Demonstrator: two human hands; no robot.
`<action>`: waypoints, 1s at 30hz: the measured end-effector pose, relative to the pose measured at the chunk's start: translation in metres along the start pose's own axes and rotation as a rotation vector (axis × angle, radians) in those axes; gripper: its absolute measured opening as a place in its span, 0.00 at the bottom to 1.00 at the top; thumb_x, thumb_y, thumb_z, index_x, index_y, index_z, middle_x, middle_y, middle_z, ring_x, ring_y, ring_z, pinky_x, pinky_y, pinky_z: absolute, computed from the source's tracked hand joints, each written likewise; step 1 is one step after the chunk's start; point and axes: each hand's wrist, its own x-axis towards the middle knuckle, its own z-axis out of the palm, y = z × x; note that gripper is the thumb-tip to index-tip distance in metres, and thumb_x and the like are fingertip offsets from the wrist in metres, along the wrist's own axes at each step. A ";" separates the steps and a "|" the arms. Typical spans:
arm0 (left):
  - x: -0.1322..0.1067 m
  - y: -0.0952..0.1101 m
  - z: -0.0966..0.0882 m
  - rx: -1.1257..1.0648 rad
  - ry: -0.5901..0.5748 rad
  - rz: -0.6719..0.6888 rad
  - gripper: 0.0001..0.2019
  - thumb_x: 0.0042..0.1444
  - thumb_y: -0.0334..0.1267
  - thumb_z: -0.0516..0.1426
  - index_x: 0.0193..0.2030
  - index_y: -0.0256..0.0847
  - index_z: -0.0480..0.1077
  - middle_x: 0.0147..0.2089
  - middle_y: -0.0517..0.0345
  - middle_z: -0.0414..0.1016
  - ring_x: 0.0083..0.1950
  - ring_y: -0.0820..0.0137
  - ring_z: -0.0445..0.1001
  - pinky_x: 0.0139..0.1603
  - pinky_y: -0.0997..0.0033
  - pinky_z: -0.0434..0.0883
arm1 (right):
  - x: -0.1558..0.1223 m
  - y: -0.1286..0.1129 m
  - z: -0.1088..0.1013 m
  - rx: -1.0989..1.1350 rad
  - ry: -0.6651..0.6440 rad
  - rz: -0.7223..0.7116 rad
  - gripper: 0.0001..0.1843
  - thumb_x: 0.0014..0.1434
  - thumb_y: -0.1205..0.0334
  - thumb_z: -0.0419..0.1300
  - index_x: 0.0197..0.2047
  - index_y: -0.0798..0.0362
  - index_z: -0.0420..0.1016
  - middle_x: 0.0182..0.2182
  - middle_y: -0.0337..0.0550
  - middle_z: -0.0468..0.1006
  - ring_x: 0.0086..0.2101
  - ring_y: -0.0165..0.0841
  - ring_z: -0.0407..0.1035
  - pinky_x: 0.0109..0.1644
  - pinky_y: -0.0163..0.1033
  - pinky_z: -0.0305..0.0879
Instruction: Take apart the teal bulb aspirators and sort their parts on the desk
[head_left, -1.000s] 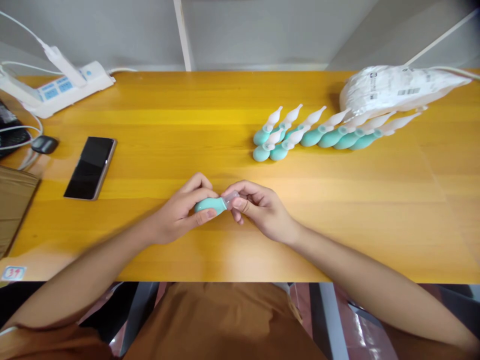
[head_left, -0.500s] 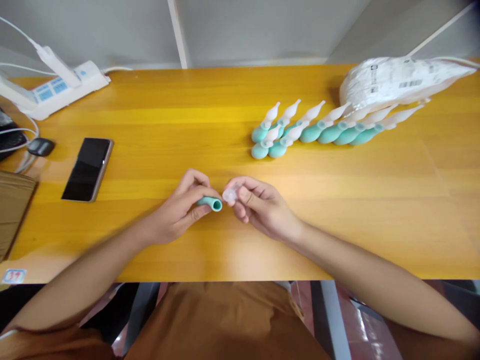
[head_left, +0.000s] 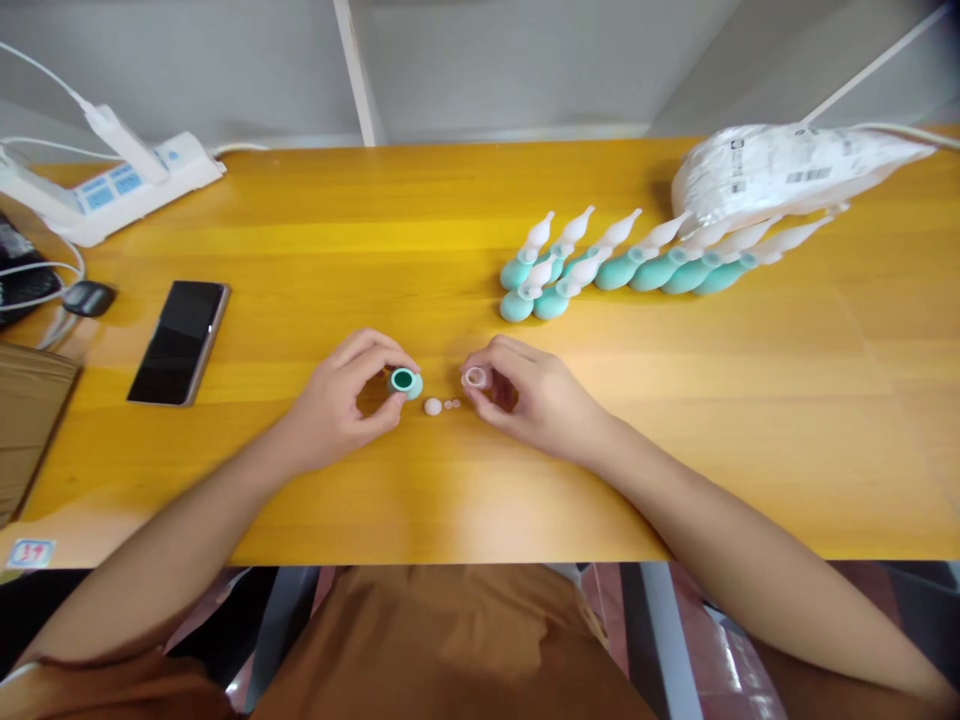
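Note:
My left hand (head_left: 364, 390) pinches a teal rubber bulb (head_left: 417, 385) between thumb and forefinger, its dark round mouth tilted up towards me. Across a small gap, my right hand (head_left: 536, 400) has its fingertips on a translucent whitish nozzle (head_left: 475, 377) with its open ring end facing me; the rest of it is hidden by the fingers. Between the two hands, a small whitish ball (head_left: 433, 406) lies on the table with two tiny pale pieces (head_left: 452, 404) beside it. Whether the bulb touches the table I cannot tell.
Several teal bulb syringes (head_left: 619, 270) with whitish nozzles stand in rows behind my right hand. A white plastic package (head_left: 757, 175) is behind them. To the left are a phone (head_left: 180, 342), a power strip (head_left: 150, 190) with cables, and a cardboard piece (head_left: 34, 425).
My hands have moved apart slightly, and the bulb's mouth has turned more upward. The ball and two tiny pieces now show on the table between them. The nozzle's open end now faces me.

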 end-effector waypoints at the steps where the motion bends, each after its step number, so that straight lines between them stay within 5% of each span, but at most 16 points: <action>1: 0.000 0.000 -0.001 0.024 0.003 0.003 0.08 0.71 0.33 0.61 0.55 0.45 0.76 0.53 0.52 0.79 0.54 0.60 0.80 0.60 0.55 0.79 | 0.000 0.001 0.001 -0.013 -0.018 0.001 0.06 0.71 0.69 0.64 0.50 0.51 0.77 0.38 0.41 0.77 0.31 0.31 0.71 0.35 0.38 0.68; 15: 0.002 -0.012 0.020 0.008 0.068 -0.040 0.12 0.77 0.36 0.61 0.63 0.45 0.76 0.62 0.50 0.84 0.63 0.59 0.84 0.68 0.53 0.80 | 0.004 0.019 0.022 -0.081 0.028 0.019 0.05 0.76 0.62 0.69 0.52 0.52 0.80 0.36 0.42 0.81 0.32 0.34 0.74 0.38 0.39 0.71; 30: 0.007 -0.019 0.022 0.000 0.062 -0.015 0.14 0.71 0.34 0.67 0.61 0.45 0.75 0.59 0.51 0.81 0.57 0.62 0.83 0.59 0.59 0.83 | 0.010 0.023 0.031 -0.178 -0.017 0.168 0.10 0.77 0.55 0.69 0.53 0.52 0.83 0.39 0.44 0.83 0.33 0.35 0.74 0.39 0.40 0.68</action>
